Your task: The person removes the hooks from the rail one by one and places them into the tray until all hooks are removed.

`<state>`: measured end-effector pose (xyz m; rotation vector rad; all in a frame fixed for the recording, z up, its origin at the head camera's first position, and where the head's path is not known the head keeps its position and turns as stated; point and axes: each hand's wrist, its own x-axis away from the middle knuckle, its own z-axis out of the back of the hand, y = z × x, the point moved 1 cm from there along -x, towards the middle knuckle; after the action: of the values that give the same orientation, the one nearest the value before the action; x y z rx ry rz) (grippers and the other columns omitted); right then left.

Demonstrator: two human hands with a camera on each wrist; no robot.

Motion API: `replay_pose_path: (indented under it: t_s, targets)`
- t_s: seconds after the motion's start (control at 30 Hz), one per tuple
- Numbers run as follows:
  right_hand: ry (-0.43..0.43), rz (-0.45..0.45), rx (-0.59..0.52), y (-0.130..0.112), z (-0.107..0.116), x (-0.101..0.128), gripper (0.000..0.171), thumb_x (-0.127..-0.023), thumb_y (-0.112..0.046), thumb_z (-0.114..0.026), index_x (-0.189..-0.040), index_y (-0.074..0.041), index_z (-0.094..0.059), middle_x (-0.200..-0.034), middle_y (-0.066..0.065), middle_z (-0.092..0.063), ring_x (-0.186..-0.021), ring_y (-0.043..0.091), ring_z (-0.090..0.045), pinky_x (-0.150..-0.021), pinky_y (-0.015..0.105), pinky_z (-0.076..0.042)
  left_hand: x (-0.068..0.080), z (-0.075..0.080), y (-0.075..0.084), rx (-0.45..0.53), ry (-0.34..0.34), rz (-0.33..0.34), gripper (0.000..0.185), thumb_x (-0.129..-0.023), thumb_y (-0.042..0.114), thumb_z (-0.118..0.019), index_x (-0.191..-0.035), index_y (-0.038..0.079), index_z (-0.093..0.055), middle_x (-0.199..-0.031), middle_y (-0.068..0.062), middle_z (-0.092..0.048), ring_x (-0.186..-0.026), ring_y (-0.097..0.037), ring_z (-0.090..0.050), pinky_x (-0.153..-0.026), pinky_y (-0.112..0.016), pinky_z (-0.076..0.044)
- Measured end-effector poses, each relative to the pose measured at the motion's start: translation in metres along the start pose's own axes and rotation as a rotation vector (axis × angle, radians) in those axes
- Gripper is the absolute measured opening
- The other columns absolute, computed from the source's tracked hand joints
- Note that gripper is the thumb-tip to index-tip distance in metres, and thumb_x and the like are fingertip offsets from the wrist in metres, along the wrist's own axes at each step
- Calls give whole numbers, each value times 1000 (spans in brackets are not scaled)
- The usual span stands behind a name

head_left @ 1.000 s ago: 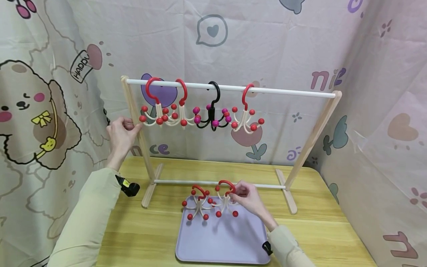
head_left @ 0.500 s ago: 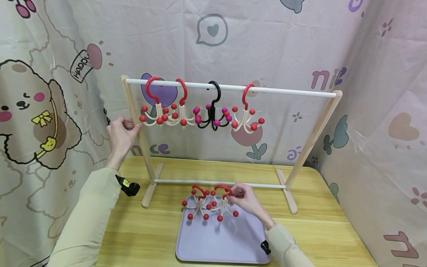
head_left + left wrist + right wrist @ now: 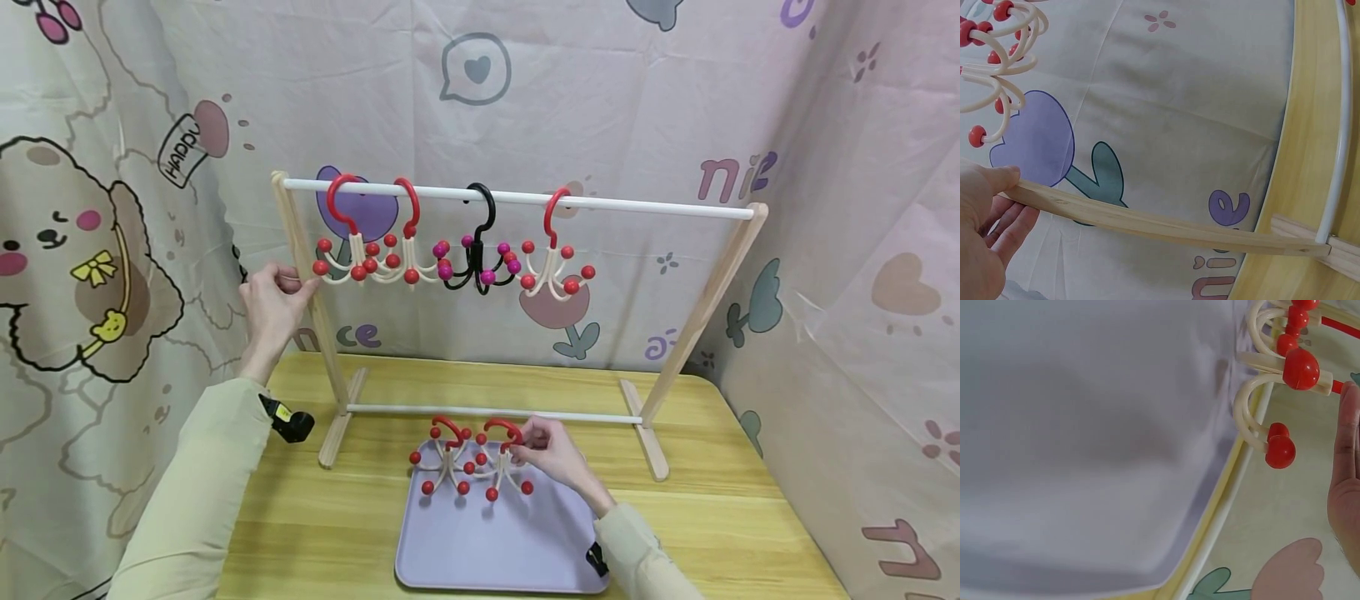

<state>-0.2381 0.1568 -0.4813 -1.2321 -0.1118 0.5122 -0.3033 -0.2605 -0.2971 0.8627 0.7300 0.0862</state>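
My left hand (image 3: 277, 312) pinches the left upright (image 3: 322, 321) of a wooden rack between thumb and fingers; the left wrist view shows the same grip on the post (image 3: 1135, 220). Low over a lilac tray (image 3: 495, 554), my right hand (image 3: 558, 457) pinches a multi-claw hanger (image 3: 504, 468) by its red hook, near the neck. It has cream claws tipped with red balls. A matching hanger (image 3: 448, 460) stands just left of it on the tray. In the right wrist view, the fingertips (image 3: 1350, 403) meet the hook right above the cream stem.
On the rack's white top rail (image 3: 660, 207) hang several claw hangers: two red-hooked ones at the left, a black one (image 3: 477, 250) with magenta balls, and another red-hooked one (image 3: 551, 250). A lower white rail (image 3: 600, 417) runs behind the tray. Printed curtains surround the wooden table (image 3: 315, 533).
The right hand has shifted slightly down with the hanger, whose hook has swung leftward and sits lower, beside the other one. The left hand and rack have stayed put.
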Motion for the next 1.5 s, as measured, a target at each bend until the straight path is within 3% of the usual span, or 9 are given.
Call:
replay_pose_path:
  t_s: [0.17,0.3,0.6,0.77,0.9,1.0,1.17,1.37,1.5]
  targets:
    - [10,-41,6,4,-1,1,11,-89,2,-68,-98,6,-63,-92,27,-73,-73,10,-73,-73,46,-61,0,0,1,11,-8,1,35,-93,20,-70,-110,-10,-63,-104,-32,-68,-116,-41,-54,-103,-51,-34]
    - [12,-40,11,7,-1,2,10,-90,0,-68,-98,5,-63,-91,26,-74,-73,7,-72,-74,49,-60,1,0,2,6,2,-5,34,-93,19,-70,-108,-10,-64,-102,-31,-69,-110,-39,-56,-98,-44,-37]
    - [18,-27,25,9,-1,2,13,-89,1,-69,-98,7,-63,-91,29,-73,-74,12,-73,-74,51,-59,0,1,0,-29,8,5,35,-92,22,-71,-109,-8,-65,-101,-29,-70,-98,-34,-60,-83,-29,-39]
    - [16,-29,36,7,-1,2,14,-88,0,-70,-98,7,-63,-92,34,-71,-73,19,-74,-72,47,-60,0,0,0,-17,7,1,35,-92,22,-71,-108,-9,-65,-101,-31,-69,-106,-37,-58,-93,-39,-38]
    - [16,-32,48,6,-2,2,15,-89,-1,-71,-99,7,-64,-93,35,-70,-73,19,-73,-69,39,-62,0,0,0,-38,10,3,35,-92,23,-72,-107,-8,-65,-99,-29,-70,-94,-31,-60,-84,-31,-41]
    - [25,-25,65,5,-1,3,16,-89,-1,-71,-100,8,-64,-91,32,-71,-72,15,-71,-66,31,-61,0,1,0,-50,12,6,35,-92,24,-72,-107,-7,-66,-99,-27,-71,-88,-26,-59,-75,-24,-38]
    - [48,-18,112,7,-1,3,18,-86,-3,-74,-100,5,-66,-86,22,-72,-70,5,-65,-63,20,-55,0,1,0,-43,8,5,36,-92,24,-71,-108,-8,-66,-100,-28,-70,-94,-30,-60,-78,-25,-37]
    - [50,3,163,7,-1,4,21,-85,-8,-76,-101,2,-67,-79,12,-68,-65,0,-58,-58,18,-49,1,1,1,-57,1,13,35,-93,24,-70,-109,-7,-66,-100,-26,-70,-89,-24,-58,-74,-22,-39]
    - [53,33,178,6,0,5,24,-85,-9,-77,-102,3,-67,-77,9,-67,-64,-1,-57,-58,18,-49,1,1,1,-46,2,11,35,-93,23,-70,-109,-8,-66,-101,-27,-70,-92,-27,-59,-75,-23,-38]
